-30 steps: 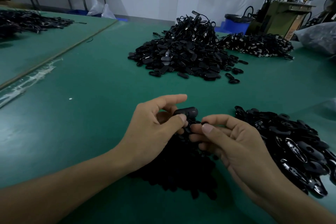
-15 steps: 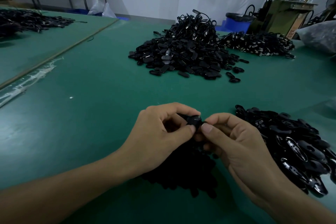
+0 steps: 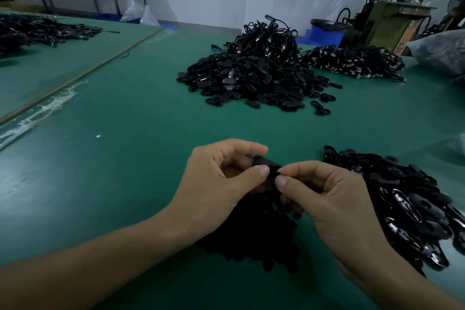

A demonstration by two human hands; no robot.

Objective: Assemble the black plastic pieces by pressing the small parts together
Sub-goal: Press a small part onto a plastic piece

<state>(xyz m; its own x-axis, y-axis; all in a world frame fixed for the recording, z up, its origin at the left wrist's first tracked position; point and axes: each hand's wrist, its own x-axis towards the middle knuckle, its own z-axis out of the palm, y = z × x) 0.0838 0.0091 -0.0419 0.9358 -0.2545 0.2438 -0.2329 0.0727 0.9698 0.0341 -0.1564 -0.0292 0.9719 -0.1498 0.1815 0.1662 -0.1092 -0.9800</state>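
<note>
A small black plastic piece [image 3: 267,166] is pinched between both hands above the green table [image 3: 130,121]. My left hand [image 3: 221,184] holds its left end between thumb and forefinger. My right hand [image 3: 327,199] grips its right end with thumb and fingertips, the two thumbs almost touching. Beneath the hands lies a dark heap of small black parts [image 3: 254,236], partly hidden by my wrists. A second heap of glossy oval black pieces [image 3: 412,206] lies just right of my right hand.
A large mound of black pieces and looped cords [image 3: 259,70] sits at the table's middle back, with another pile [image 3: 352,63] to its right. More black parts [image 3: 37,30] lie far left. A blue bin [image 3: 327,33] and a machine [image 3: 392,15] stand behind.
The hands have drawn closer together around the black piece, which now sits lower between the fingertips. My left forefinger has curled down over it.
</note>
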